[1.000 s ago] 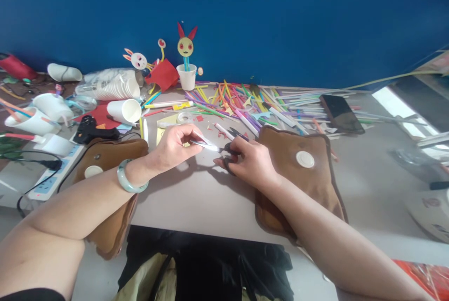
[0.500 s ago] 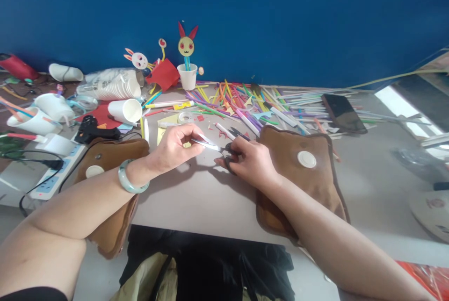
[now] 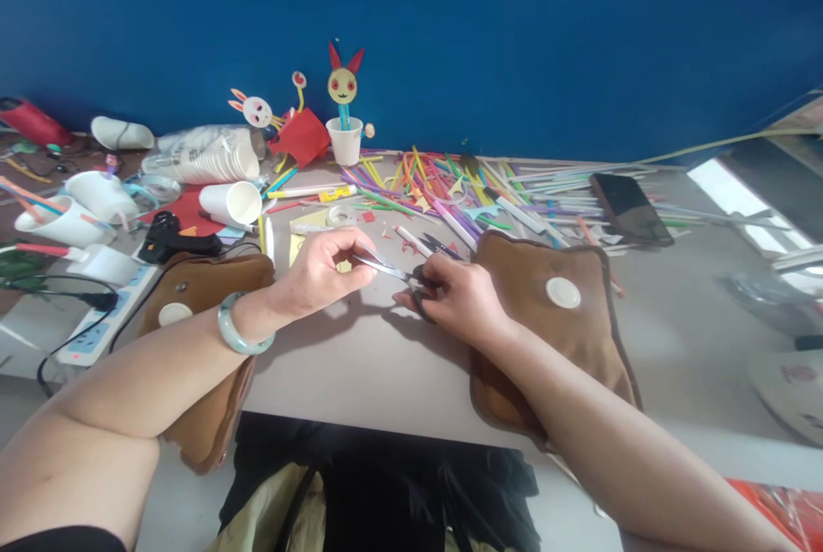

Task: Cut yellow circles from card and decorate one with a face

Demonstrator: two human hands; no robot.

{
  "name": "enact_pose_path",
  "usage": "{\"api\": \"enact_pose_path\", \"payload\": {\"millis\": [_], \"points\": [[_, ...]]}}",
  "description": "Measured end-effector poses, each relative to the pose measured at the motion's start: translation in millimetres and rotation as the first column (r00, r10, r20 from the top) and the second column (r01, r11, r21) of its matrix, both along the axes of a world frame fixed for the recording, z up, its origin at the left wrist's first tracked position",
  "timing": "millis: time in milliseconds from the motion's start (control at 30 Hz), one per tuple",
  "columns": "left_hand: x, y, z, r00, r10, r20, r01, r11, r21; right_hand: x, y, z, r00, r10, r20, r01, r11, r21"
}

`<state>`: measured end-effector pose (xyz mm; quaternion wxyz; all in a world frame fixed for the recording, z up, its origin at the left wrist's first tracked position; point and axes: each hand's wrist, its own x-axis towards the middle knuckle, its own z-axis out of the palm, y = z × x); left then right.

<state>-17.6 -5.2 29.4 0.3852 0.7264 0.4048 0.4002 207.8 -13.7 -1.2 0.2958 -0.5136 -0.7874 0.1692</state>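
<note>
We have the scissors (image 3: 393,270) above the table (image 3: 360,372), with the fingers of our right hand (image 3: 466,295) closed around the dark handles. Their long axis runs crosswise between our hands, blades pointing left and slightly away from us. Our right hand is at the handle end; our left hand (image 3: 325,269) is nearer the tips, its thumb and index finger bent around them. Whether those fingers grip something small, we cannot tell. A capped marker (image 3: 411,241) lies just beyond the blades, and a brown hot-water bag (image 3: 553,346) lies beside our right hand.
</note>
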Motion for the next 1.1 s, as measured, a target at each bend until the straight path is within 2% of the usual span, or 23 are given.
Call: {"api": "enact_pose_path", "payload": {"millis": [667, 1100], "points": [[0.9, -2.8, 3.7, 1.0, -0.018, 0.0, 0.018, 0.999, 0.027, 0.0, 0.8, 0.6, 1.0, -0.015, 0.023, 0.015, 1.0, -0.004], [0.4, -1.6, 0.5, 0.999, -0.03, 0.016, 0.028, 0.997, 0.065, 0.9, 1.8, -3.8, 1.0, -0.011, 0.012, 0.011, 1.0, 0.029]]}}
